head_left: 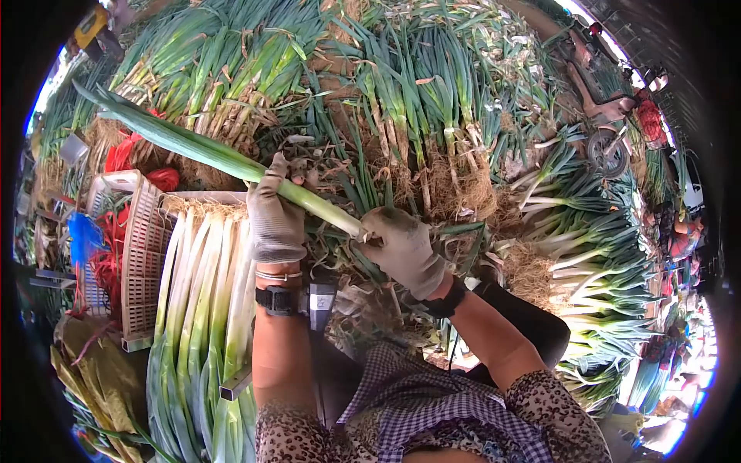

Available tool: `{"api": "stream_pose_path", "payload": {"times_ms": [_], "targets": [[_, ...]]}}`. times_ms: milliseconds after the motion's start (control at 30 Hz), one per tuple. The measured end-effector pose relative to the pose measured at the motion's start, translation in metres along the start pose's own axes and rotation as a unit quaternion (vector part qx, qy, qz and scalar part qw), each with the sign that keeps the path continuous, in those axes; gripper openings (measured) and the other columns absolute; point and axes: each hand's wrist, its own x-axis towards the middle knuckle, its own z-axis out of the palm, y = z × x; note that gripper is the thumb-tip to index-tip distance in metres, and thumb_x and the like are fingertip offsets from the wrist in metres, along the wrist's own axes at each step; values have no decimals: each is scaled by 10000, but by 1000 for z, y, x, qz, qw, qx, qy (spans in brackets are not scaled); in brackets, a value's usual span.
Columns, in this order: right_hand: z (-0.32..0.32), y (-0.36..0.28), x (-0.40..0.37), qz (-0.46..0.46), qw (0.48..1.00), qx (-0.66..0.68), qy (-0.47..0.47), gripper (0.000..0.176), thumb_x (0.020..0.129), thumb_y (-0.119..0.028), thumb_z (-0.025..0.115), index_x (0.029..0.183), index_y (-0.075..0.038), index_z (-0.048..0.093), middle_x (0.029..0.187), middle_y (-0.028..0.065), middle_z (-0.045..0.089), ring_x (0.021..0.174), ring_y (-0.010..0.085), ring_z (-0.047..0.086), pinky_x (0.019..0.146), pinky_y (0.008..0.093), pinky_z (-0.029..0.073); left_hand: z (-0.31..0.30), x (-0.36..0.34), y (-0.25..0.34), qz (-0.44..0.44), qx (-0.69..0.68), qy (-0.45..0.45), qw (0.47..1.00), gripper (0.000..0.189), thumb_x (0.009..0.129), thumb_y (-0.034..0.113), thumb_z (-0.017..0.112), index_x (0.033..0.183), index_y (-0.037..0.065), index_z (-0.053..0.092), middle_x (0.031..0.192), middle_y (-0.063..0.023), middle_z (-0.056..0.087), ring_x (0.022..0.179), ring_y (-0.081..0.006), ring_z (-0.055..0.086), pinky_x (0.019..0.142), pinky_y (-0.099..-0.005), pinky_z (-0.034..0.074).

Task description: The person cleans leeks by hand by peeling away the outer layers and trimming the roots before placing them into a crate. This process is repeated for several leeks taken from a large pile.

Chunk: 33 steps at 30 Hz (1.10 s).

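Note:
A long green onion lies slantwise across the view, its leaves toward the upper left and its pale root end toward the middle. My left hand, in a light knit glove, is wrapped around its stem. At the root end, the gloved fingers of my right hand are pinched together against the white tip. Beside my left forearm, a row of cleaned green onions lies side by side, roots at the top and leaves hanging down.
Piles of untrimmed green onions with dry roots cover the ground ahead. More bundles lie at the right. A plastic crate with red netting stands at the left. Loose leaf scraps litter the middle. A wheeled vehicle is at the upper right.

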Motion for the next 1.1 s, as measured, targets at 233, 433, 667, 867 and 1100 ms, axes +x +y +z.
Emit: {"api": "stream_pose_path", "payload": {"times_ms": [233, 433, 667, 867, 1100], "targets": [[-58, 40, -20, 268, 961, 17, 61, 125, 789, -92, 739, 855, -78, 633, 770, 58, 674, 719, 145, 650, 663, 275, 532, -10, -1, 15, 25, -14, 46, 999, 102, 919, 98, 632, 953, 37, 557, 775, -18, 505, 686, -144, 531, 740, -391, 576], [-132, 155, -84, 277, 951, 5, 139, 323, 811, -273, 763, 1054, -83, 668, 870, 92, 697, 639, 130, 619, 630, 249, 529, -7, -9, 36, 47, -6, 49, 998, 145, 945, 146, 601, 908, 37, 514, 729, -27, 487, 677, -161, 525, 696, -350, 538], [-62, -11, 11, 9, 976, -121, -181, 238, 842, -326, 676, 882, -91, 692, 704, 60, 659, 554, 187, 619, 517, 327, 503, -9, 5, 15, 39, -100, -48, 993, 112, 936, 98, 575, 1012, 27, 534, 759, -26, 473, 694, -135, 475, 661, -308, 463], [-23, -5, 2, -26, 952, -255, -164, 213, 830, -298, 686, 842, -86, 665, 667, 45, 636, 550, 201, 621, 530, 338, 514, -13, 9, 15, 58, -83, -133, 986, 378, 876, 84, 614, 1238, 57, 508, 809, -16, 472, 670, -112, 436, 649, -280, 407], [-19, -2, -5, 37, 994, 62, -80, 179, 800, -241, 711, 842, -80, 646, 669, 58, 618, 600, 259, 631, 572, 374, 517, -9, 4, 21, 33, -76, -169, 982, 617, 756, 163, 691, 1320, 81, 455, 859, -10, 477, 670, -117, 439, 621, -291, 389]]}}
